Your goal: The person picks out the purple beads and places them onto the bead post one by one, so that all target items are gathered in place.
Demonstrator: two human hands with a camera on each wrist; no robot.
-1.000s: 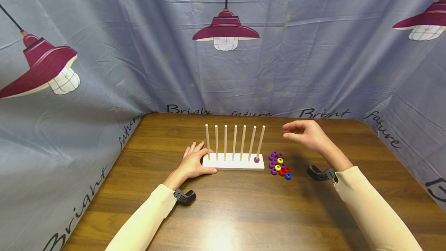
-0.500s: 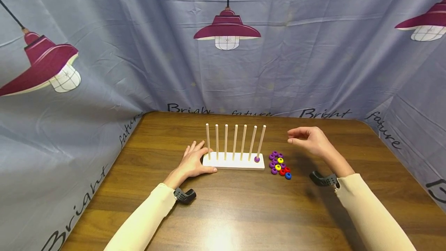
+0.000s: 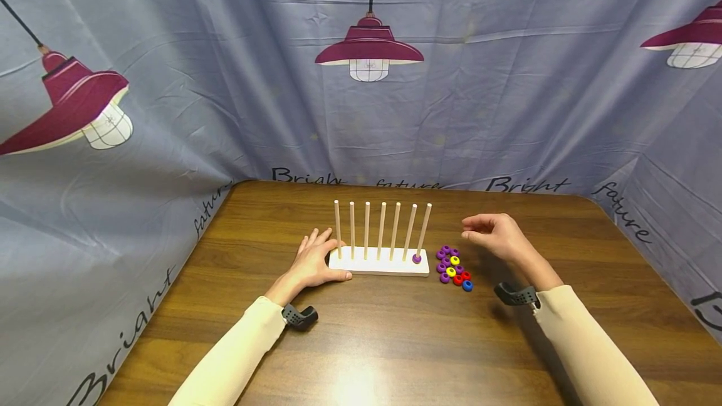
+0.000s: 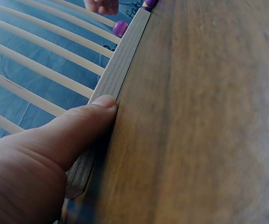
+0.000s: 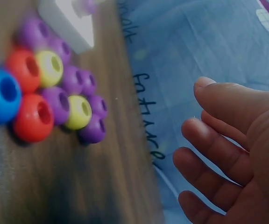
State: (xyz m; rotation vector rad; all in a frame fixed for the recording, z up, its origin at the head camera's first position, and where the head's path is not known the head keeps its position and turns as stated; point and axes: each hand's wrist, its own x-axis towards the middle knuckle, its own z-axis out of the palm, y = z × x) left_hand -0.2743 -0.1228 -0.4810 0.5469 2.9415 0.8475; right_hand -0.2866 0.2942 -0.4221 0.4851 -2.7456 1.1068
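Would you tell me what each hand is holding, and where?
Left hand rests against the peg board at its left end; right hand holds nothing.

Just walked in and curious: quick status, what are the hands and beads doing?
Left hand steadies white peg board. Right hand empty, fingers loose, above cluster of coloured plastic beads. One purple bead on the end peg. Nothing in the way.

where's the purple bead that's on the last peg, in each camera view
Head: purple bead at the rightmost peg's foot, centre.
Left wrist: top, left of centre, beside the base's far end.
Right wrist: blurred, top left.
Shared landmark: the white base.
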